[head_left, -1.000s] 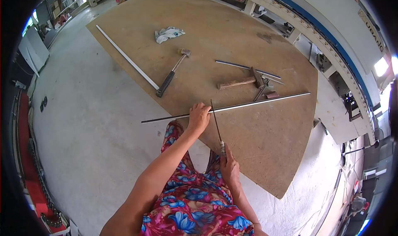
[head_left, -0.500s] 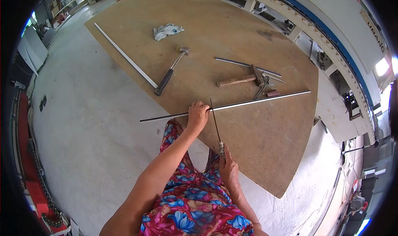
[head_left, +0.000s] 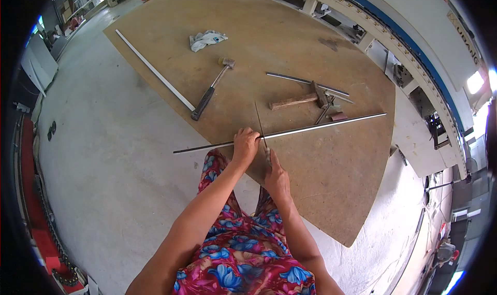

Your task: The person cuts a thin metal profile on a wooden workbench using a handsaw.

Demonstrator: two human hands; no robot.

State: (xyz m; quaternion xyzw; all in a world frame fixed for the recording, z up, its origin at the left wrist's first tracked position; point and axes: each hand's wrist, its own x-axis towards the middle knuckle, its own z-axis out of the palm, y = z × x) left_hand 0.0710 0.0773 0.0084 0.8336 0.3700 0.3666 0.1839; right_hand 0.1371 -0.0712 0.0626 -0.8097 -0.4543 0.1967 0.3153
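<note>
My left hand (head_left: 245, 146) is closed on a long thin metal strip (head_left: 326, 125), pressing it near the table's edge; the strip's dark left end juts out over the floor. In my right hand (head_left: 277, 178) is the wrapped handle of a thin-bladed tool (head_left: 261, 120), which looks like a file or narrow saw. Its blade crosses the strip just right of my left fingers and points away from me.
On the brown board table (head_left: 321, 191) lie a black-handled hammer (head_left: 204, 102), a wooden-handled hammer (head_left: 294, 101), a white strip (head_left: 155, 71), a crumpled cloth (head_left: 207, 39) and short metal pieces. A large machine (head_left: 414, 46) stands along the far right side.
My right hand has moved forward, away from my body, sliding the blade farther across the strip. My left hand and the strip have kept nearly the same place.
</note>
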